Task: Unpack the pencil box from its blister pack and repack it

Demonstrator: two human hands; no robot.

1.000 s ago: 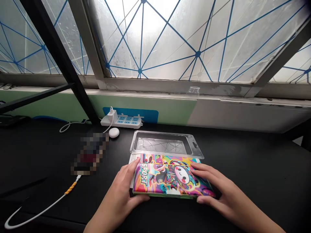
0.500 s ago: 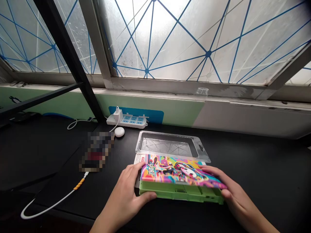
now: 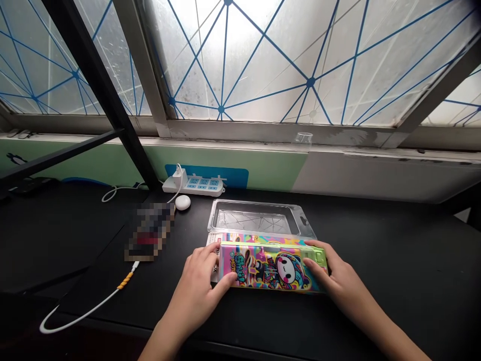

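A colourful pencil case (image 3: 263, 268) with a cartoon figure and green edges is held between my two hands, tilted so that a printed face turns towards me. My left hand (image 3: 203, 281) grips its left end, thumb on the front. At the right end my right hand (image 3: 334, 276) is closed round the green corner, thumb on the print. Behind the case lies a clear plastic blister shell (image 3: 259, 218). Part of a white printed card (image 3: 214, 239) shows at the case's left; the rest of it is hidden.
On the black desk (image 3: 387, 250) to the left lies a blurred-out device with a white charging cable (image 3: 90, 313). A white power strip (image 3: 195, 185) and a round white case (image 3: 182, 202) sit near the wall. A clear cup (image 3: 303, 138) stands on the windowsill.
The pencil case's lid was raised with the green inside showing; now it is closed and the case is tipped up, its printed face towards me. My right hand has moved slightly left.
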